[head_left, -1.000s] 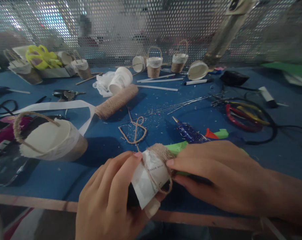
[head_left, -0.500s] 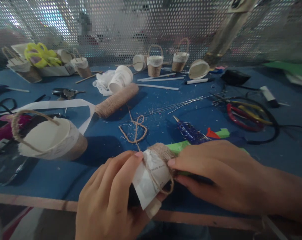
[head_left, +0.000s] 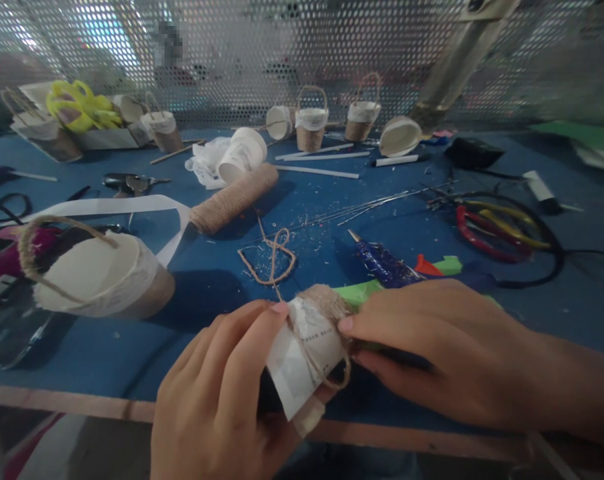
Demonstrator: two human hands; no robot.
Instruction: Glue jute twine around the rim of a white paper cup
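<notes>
At the table's front edge my left hand [head_left: 222, 380] grips a white paper cup [head_left: 302, 350] lying on its side, part of it wrapped in brown twine [head_left: 327, 301]. My left thumb or finger presses where the strand meets the cup. My right hand [head_left: 432, 340] pinches at the wrapped end, its fingertips on the twine; a loose loop hangs over the cup's printed side. From the cup a strand runs back in coils to a twine roll [head_left: 235, 200]. Left of my hands, a finished-looking cup basket [head_left: 102, 273] with a twine handle lies tilted.
A blue glue gun [head_left: 382, 260] lies just beyond my right hand, near green scraps [head_left: 359, 291]. Red-handled pliers [head_left: 487, 237], a black cable and thin wires lie right. Several small twine baskets [head_left: 311, 130] stand along the perforated metal screen [head_left: 242, 60]. White glue sticks [head_left: 327, 157] lie mid-table.
Both hands keep nearly the same hold on the cup. The whole view has shifted very slightly; nothing else visibly moves.
</notes>
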